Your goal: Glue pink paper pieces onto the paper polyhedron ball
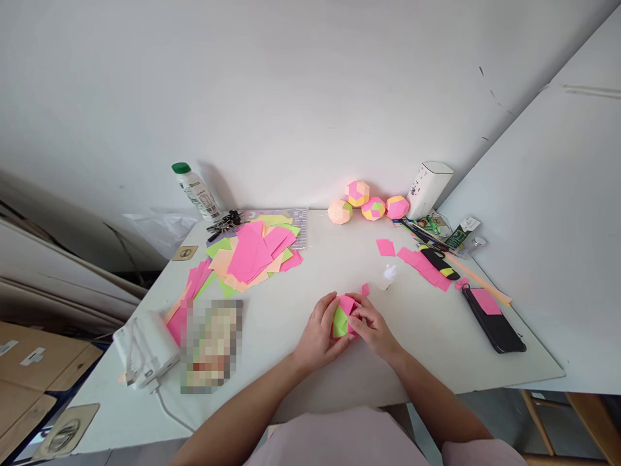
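Observation:
My left hand [321,333] and my right hand [372,327] meet over the white table [436,336], both curled round a small folded paper piece [342,317] in pink and green. The left hand cups it from the left, the right hand's fingers pinch its right side. A small pink scrap [365,289] lies just beyond the hands. A little white glue bottle [388,276] stands close behind it.
A heap of pink, green and orange paper sheets [252,255] lies at the left back. Several finished paper balls [369,206] sit by the wall beside a white box [429,188]. Pink slips [422,262], pens, a dark case [495,320], keys [224,223], a bottle [196,191] and a white charger [145,349] surround the hands.

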A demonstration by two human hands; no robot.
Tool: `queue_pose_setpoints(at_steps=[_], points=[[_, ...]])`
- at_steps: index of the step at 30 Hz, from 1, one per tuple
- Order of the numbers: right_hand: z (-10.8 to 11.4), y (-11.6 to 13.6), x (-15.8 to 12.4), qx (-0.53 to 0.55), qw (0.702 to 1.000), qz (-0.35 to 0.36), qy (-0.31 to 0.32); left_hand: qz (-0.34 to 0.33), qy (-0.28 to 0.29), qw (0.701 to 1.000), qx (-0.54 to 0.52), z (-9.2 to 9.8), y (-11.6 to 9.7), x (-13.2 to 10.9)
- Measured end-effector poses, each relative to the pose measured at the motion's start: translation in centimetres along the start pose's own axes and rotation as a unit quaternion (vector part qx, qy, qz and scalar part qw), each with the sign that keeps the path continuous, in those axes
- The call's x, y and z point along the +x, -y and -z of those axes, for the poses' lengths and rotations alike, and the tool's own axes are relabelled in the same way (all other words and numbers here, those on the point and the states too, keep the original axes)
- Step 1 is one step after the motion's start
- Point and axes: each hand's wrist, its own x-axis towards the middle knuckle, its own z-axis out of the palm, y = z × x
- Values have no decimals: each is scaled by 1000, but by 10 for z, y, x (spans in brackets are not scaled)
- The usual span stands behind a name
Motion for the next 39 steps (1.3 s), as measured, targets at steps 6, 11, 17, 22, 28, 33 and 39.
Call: queue_pose_setpoints(at_steps=[6,11,17,22,28,33,39], points=[[0,0,0,1,1000,2,0,1,3,1000,0,1,-1,1],[0,1,0,-3,1000,3,-1,-3,-2,1000,0,0,0,0],[0,1,0,-1,1000,5,1,0,0,1000,0,0,0,0],[0,1,0,-4,1000,4,-1,3,4,1000,3,1,0,0],[0,0,0,-3,1000,4,-1,0,6,1000,2,0,1,0],[0,0,0,-1,1000,5,0,0,0,1000,-1,0,0,0],[0,1,0,0,1000,2,1,2,3,1000,-5,1,-1,1]])
